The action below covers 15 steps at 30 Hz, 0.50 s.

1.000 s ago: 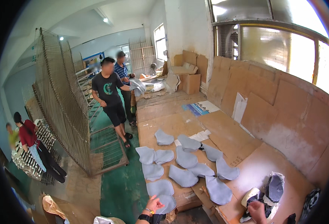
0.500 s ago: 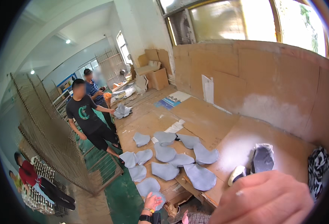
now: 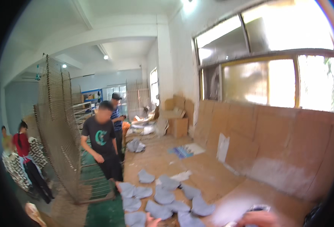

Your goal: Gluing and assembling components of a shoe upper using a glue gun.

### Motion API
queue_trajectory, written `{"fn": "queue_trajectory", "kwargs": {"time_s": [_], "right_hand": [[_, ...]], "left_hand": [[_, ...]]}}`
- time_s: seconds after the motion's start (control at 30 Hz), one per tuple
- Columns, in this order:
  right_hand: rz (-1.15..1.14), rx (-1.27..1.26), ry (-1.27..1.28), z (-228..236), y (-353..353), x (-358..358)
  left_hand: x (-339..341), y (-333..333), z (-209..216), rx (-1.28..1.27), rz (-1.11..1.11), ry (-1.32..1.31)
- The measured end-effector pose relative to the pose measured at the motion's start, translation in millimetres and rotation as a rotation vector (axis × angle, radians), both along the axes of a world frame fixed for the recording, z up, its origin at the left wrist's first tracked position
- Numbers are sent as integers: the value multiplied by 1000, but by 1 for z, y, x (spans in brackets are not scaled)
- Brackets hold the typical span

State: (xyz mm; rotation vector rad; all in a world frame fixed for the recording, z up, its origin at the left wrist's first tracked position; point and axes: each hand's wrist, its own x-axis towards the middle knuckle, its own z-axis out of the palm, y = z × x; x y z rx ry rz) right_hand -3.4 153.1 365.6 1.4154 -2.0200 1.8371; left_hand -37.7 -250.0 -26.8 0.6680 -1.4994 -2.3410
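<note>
Person in dark T-shirt (image 3: 99,140) toward 8 o'clock; person in striped blue shirt (image 3: 116,115) just behind. Tall wire rack (image 3: 59,132) and person in red top (image 3: 23,147) at 9. Ceiling light (image 3: 106,57) at 10. Bright window (image 3: 250,81) at 2. Cardboard panels (image 3: 271,140) along wall at 3. Green floor (image 3: 99,217) at 7.

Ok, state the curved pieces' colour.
The curved pieces are bluish grey, seen best in the head view.
</note>
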Motion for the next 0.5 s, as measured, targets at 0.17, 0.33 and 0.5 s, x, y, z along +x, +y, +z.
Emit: {"fn": "queue_trajectory", "kwargs": {"time_s": [0.17,0.33,0.5], "right_hand": [[-550,-734,56,-26,-10,-9],[35,808,181,-79,-59,0],[-288,910,-191,-140,-63,12]], "left_hand": [[-15,-41,3,-396,332,273],[2,-61,-20,-38,-172,-95],[9,-1,-31,-19,-558,-326]]}}
